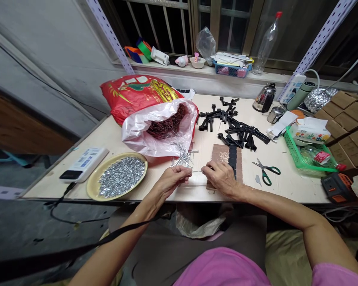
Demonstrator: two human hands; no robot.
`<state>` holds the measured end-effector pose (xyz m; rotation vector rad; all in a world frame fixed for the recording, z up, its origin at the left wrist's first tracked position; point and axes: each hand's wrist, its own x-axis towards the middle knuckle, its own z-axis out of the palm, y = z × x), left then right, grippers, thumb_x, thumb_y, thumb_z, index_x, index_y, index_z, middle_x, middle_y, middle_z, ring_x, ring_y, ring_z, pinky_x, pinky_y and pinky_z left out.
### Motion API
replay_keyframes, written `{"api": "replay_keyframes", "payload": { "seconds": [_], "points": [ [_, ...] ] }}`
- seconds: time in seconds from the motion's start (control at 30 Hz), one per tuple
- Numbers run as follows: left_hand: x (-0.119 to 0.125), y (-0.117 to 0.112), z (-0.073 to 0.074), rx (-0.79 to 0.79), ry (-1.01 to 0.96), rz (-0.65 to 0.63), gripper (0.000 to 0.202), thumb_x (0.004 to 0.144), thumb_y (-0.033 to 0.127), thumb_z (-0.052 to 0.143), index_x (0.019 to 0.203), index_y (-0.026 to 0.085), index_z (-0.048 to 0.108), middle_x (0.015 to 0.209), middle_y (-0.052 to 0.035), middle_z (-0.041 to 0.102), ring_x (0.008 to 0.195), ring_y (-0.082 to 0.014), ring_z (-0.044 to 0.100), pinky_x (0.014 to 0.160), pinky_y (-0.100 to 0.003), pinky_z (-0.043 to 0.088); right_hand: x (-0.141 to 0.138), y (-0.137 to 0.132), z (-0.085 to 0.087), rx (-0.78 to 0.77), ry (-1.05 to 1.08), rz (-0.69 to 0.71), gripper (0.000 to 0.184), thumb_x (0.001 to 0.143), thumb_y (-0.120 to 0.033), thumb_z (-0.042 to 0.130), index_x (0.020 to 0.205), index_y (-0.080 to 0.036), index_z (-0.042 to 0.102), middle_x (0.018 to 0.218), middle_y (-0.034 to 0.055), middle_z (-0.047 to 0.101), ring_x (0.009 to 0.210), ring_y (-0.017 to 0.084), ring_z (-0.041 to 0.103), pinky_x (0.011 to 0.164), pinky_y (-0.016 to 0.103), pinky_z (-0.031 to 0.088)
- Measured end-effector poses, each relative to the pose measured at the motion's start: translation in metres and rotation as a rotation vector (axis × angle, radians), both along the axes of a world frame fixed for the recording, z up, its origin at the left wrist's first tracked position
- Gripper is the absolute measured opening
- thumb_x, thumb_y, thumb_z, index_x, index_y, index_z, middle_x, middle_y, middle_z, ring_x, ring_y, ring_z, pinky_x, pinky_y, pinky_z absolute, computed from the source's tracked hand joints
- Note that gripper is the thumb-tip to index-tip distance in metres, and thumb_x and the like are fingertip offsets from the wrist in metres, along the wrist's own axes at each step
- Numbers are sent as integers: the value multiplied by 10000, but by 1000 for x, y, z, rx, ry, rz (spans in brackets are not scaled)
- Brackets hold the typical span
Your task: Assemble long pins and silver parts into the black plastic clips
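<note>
Silvery thin rod (197, 171), straight, spans the gap between both hands at the near table edge; clock is centred there, 12 away from the wearer. Left hand (173, 178) pinches one end, right hand (222, 178) pinches the other.

Text check: red glossy bag (116, 99) at 11 has big yellow characters, too skewed to read. White plastic unit (88, 162) at 9, blue print, illegible at this size, dark panel on one end. Red bottle label (321, 157) at 3, not readable.

Materials: bag mouth shows white lining and dark reddish rods (167, 125). Loose silver rods (183, 157) fan out at 11, just beyond left hand. Round yellowish plate (92, 186) at 9 holds small shiny metal pieces (122, 176). Brown mat (219, 153) with black strip (232, 159), partly under right hand. Slim black parts (241, 131) heaped at 1. Green-handled scissors (264, 168) lie open at 3.
</note>
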<state>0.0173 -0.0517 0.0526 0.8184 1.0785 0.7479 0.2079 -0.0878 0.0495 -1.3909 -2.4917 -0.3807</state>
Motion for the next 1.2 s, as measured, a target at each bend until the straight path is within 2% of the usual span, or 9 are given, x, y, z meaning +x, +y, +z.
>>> {"api": "replay_keyframes", "payload": {
  "seconds": [0.17,0.43,0.57,0.7,0.8,0.9,1.07,1.13,1.2],
  "points": [
    [4,-3,1,67,22,15,363,383,316,863,593,124,638,527,31,604,444,-60,499,479,-202,404,2,1,-2,31,27,32,221,948,-167,424,873,-176,632,851,46,654,707,140,528,637,292,296],
    [0,-7,0,253,177,-106,341,489,405,812,620,133,651,536,26,597,478,-90,536,543,-238,450,2,-2,-1,-325,157,-2,250,974,-290,405,918,-173,620,782,20,650,655,116,553,547,233,285],
    [2,-8,-1,204,167,-114,501,542,476,774,885,122,686,733,-16,649,618,-128,593,603,-278,518,23,-1,2,-283,258,38,266,981,-298,389,937,-184,626,844,32,639,708,116,565,607,217,351],
    [3,-9,-12,260,254,-106,674,651,578,661,1142,120,611,851,-41,636,719,-166,623,632,-323,560,68,3,2,-191,256,-119,282,981,-331,382,947,-197,627,954,48,611,733,114,566,624,212,373],
    [9,-11,-28,469,387,-231,609,740,588,569,1166,155,607,907,-67,663,814,-215,654,693,-372,576,106,10,-4,-170,201,-273,242,970,-305,412,946,-200,629,931,41,598,744,121,561,614,213,362],
    [22,-16,-44,840,513,-411,490,827,515,517,1204,211,592,1104,-99,672,1044,-262,630,879,-438,535,133,24,-13,-158,121,-367,226,962,-286,430,918,-200,634,940,42,589,726,121,537,607,220,344],
    [43,-26,-66,1334,734,-660,626,903,412,470,1468,246,257,1500,-109,366,1413,-298,236,1089,-491,353,151,49,-22,-104,53,-384,228,959,-251,444,866,-178,638,918,52,598,773,136,506,637,235,338],
    [47,-29,-73,1412,798,-702,728,908,407,463,1503,230,82,1527,-136,294,1419,-312,180,1087,-500,352,151,41,-26,-112,18,-321,265,965,-222,421,822,-156,633,849,53,598,749,139,490,613,242,328],
    [49,-31,-77,1441,833,-702,787,915,400,450,1499,213,-43,1533,-167,254,1414,-322,173,1076,-503,368,147,20,-30,-141,-29,-113,311,973,-169,372,790,-149,623,775,38,583,704,131,470,581,244,313]
  ]
}}
